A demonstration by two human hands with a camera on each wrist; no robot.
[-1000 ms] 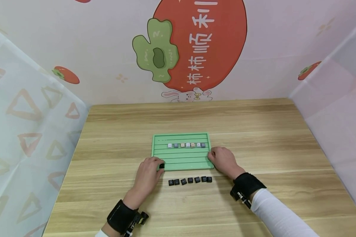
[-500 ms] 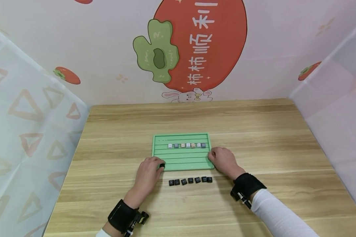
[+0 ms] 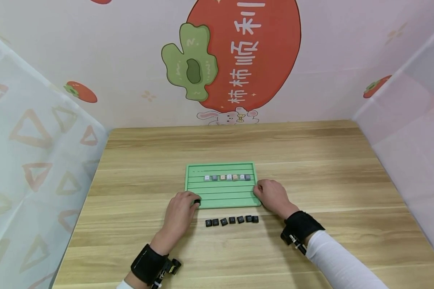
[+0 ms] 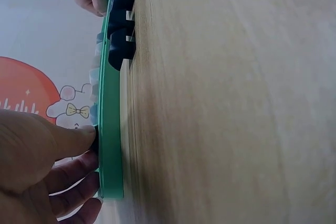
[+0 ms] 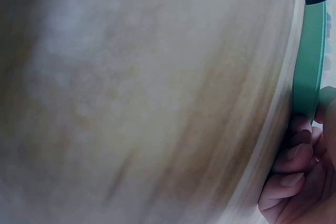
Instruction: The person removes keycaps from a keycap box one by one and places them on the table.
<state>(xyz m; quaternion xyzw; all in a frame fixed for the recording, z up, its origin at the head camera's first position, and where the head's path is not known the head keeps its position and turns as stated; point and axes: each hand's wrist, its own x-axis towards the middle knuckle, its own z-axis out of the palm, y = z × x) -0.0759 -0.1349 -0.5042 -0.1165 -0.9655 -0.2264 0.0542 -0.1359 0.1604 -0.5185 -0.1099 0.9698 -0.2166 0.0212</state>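
A green board (image 3: 224, 188) with raised lines lies on the table. Across its upper part runs a row of white, grey and orange keycaps (image 3: 229, 177). At the board's lower left corner my left hand (image 3: 180, 210) pinches a black keycap (image 3: 197, 201) between thumb and fingers. In the left wrist view the thumb (image 4: 79, 141) covers most of that keycap. My right hand (image 3: 273, 196) holds the board's right edge, thumb on top and the other fingers curled against the side, as the right wrist view shows.
Several black keycaps (image 3: 232, 220) stand in a loose row on the wooden table (image 3: 311, 160), just in front of the board. A printed cloth wall (image 3: 130, 60) rises behind the table, with hanging cloth (image 3: 39, 160) at the left side.
The black keycap in my left fingers has shifted slightly and shows less than a second ago. My right hand and the board stay in place.
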